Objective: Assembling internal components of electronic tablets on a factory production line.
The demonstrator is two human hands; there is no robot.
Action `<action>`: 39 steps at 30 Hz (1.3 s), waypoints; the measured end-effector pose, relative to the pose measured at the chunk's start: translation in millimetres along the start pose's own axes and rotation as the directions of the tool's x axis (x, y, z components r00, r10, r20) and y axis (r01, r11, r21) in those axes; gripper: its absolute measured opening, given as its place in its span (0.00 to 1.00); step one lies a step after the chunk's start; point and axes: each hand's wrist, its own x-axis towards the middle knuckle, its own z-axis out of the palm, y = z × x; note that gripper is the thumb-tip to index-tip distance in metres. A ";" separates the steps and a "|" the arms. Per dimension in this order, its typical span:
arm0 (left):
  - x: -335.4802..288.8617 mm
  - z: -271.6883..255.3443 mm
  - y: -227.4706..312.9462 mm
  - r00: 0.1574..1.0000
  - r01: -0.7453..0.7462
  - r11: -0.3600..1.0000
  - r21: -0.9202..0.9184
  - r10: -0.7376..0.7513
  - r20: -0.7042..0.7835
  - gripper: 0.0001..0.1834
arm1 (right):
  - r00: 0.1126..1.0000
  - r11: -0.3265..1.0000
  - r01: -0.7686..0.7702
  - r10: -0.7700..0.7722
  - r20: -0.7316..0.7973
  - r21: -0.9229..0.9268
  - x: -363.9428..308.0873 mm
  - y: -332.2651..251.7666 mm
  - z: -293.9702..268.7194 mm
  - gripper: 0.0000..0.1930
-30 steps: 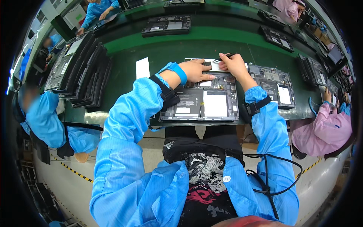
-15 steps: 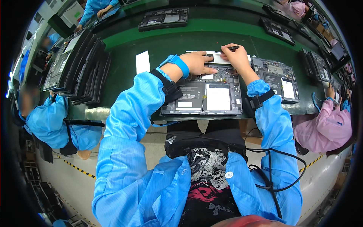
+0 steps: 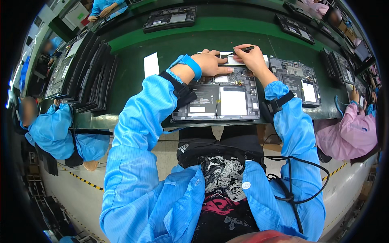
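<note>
An open laptop base (image 3: 208,101) lies in front of me, its circuit board, black battery and a white panel showing. Beyond its far edge is a white sheet (image 3: 237,60) with dark patches. My left hand (image 3: 211,62) rests palm down over the sheet's left part and the laptop's far edge, fingers spread, a blue strap on its wrist. My right hand (image 3: 250,56) pinches a slim black pen-shaped tool (image 3: 245,49), its tip at the sheet close to the left fingertips. Whether the tool is a pen or tweezers is unclear.
A second open laptop base (image 3: 298,83) lies to the right. Tall laptop stacks (image 3: 83,69) stand at the left, and a white card (image 3: 151,65) lies nearer. More laptop bases (image 3: 170,18) are farther back. Co-workers in blue (image 3: 50,129) and pink (image 3: 344,131) sit either side.
My right hand and the black tool have moved slightly left, the tip now nearer my left fingers. My left hand has shifted a little left and stays spread.
</note>
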 end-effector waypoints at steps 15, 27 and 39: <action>-4.9 -9.9 -24.0 0.918 -0.086 0.976 -0.200 -0.001 -0.397 0.16 | 0.994 0.948 -0.055 0.081 -0.071 0.313 -45.9 -42.4 -19.0 0.12; -43.1 3.2 -4.1 0.968 0.171 0.607 -0.776 -0.250 0.017 0.17 | 0.990 0.955 -0.110 0.083 0.111 0.274 -70.5 -20.3 9.9 0.12; -37.4 16.3 -6.6 0.969 0.100 0.676 -0.730 -0.232 -0.082 0.16 | 0.991 0.971 -0.100 0.078 0.106 0.219 -72.3 -22.4 11.4 0.11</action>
